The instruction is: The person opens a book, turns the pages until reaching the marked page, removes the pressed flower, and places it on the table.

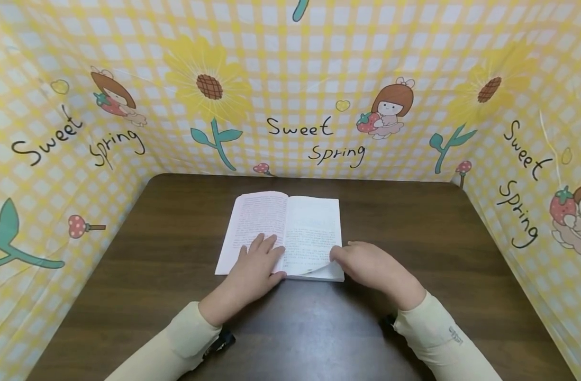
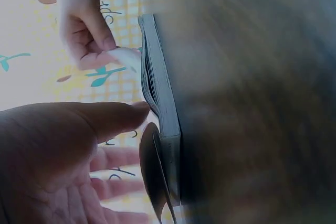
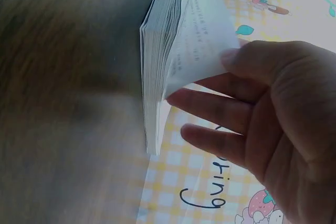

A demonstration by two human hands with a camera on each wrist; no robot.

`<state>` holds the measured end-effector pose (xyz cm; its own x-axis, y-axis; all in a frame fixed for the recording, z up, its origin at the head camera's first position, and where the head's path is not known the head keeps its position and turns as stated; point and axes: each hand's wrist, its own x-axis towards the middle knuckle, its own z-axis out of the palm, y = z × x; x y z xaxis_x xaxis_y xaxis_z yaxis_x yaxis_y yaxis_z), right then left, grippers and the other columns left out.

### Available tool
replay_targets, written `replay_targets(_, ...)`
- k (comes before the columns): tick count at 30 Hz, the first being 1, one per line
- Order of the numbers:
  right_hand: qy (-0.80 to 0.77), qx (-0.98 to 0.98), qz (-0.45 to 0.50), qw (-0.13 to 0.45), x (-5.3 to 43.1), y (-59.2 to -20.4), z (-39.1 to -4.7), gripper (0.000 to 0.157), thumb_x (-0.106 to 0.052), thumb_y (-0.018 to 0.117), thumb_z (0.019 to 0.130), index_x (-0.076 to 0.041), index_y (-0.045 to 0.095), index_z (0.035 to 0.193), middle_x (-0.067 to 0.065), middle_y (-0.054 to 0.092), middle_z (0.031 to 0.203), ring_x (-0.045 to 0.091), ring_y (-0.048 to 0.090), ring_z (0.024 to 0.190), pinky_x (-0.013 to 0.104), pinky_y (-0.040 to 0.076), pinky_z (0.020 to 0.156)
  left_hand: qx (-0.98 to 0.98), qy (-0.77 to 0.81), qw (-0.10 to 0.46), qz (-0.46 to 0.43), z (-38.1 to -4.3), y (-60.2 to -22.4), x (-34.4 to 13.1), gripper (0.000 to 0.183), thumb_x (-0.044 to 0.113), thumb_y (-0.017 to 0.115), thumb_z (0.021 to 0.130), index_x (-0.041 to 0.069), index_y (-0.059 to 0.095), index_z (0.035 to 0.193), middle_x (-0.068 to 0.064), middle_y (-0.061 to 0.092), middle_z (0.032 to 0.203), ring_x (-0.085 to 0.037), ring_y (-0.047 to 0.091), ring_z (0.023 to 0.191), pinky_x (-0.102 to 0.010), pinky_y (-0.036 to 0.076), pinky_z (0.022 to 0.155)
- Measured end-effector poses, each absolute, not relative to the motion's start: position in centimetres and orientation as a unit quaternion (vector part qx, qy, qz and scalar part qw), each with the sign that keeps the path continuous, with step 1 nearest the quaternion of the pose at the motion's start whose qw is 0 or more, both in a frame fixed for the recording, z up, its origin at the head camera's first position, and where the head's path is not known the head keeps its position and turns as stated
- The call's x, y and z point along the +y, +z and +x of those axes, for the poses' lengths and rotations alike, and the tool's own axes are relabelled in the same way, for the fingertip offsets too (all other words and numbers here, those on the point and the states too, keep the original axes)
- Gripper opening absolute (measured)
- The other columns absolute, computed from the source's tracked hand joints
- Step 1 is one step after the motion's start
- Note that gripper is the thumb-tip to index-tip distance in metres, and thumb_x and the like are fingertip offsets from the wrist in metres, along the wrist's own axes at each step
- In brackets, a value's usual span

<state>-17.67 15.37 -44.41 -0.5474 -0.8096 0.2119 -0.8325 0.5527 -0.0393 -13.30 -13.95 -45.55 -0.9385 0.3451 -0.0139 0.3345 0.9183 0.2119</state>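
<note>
Yellow gingham sheeting (image 1: 290,63) printed with sunflowers, little cartoon girls and "Sweet Spring" walls me in on three sides, and inside it sits a dark brown wooden table (image 1: 414,233). At the middle of that table, just ahead of me, lies an open paperback book (image 1: 290,222), flat on its covers with both pages of small print facing up.

My left hand (image 1: 257,267) rests on the lower part of the left page, fingers straight and spread, pressing it flat and holding nothing. My right hand (image 1: 366,264) is at the lower right corner of the right page, where thumb and fingertips pinch a single leaf (image 1: 319,271) and curl it up off the stack.

To do this well, I judge I should keep the left palm steady so the spine does not shift, lift only the one sheet, and take it over in a soft arc without creasing the corner.

The book is thick, with white pages (image 3: 157,77) stacked evenly on the right side; the left page looks faintly pink.
</note>
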Motion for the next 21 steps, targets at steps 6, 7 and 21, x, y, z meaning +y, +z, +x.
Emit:
replay_targets(6, 0.058, -0.877, 0.46, 0.124, 15.5, -44.1, -17.6, 0.021, 0.003, 0.057, 0.09, -0.018, 0.059, 0.091, -0.012, 0.034, 0.058, 0.008, 0.027, 0.054, 0.022, 0.031, 0.053, 0.969, 0.121, 0.022, 0.216, -13.4, -45.7, -13.6, 0.047, 0.041, 0.075, 0.092, 0.019, 0.068, 0.134, -0.002, 0.055, 0.152, -0.038, 0.032, 0.152, -0.075, 0.025, 0.113)
replay_targets(7, 0.058, -0.875, 0.461, 0.132, 15.4, -44.0, -17.7, 0.021, 0.003, 0.058, 0.09, -0.018, 0.06, 0.091, -0.012, 0.035, 0.058, 0.008, 0.028, 0.054, 0.022, 0.031, 0.053, 0.968, 0.123, 0.025, 0.219, -13.3, -45.7, -13.6, 0.046, 0.04, 0.075, 0.093, 0.019, 0.068, 0.133, -0.002, 0.058, 0.149, -0.038, 0.033, 0.151, -0.075, 0.025, 0.113)
replay_targets(21, 0.1, -0.824, 0.495, 0.257, 15.2, -42.5, -17.2, 0.016, -0.004, 0.066, 0.094, -0.014, 0.071, 0.106, -0.004, 0.077, 0.097, 0.015, 0.072, 0.088, 0.035, 0.058, 0.084, 0.966, 0.12, -0.019, 0.228, -13.3, -45.6, -13.5, 0.027, 0.03, 0.071, 0.097, 0.019, 0.075, 0.122, 0.001, 0.07, 0.131, -0.038, 0.049, 0.141, -0.066, 0.045, 0.102)
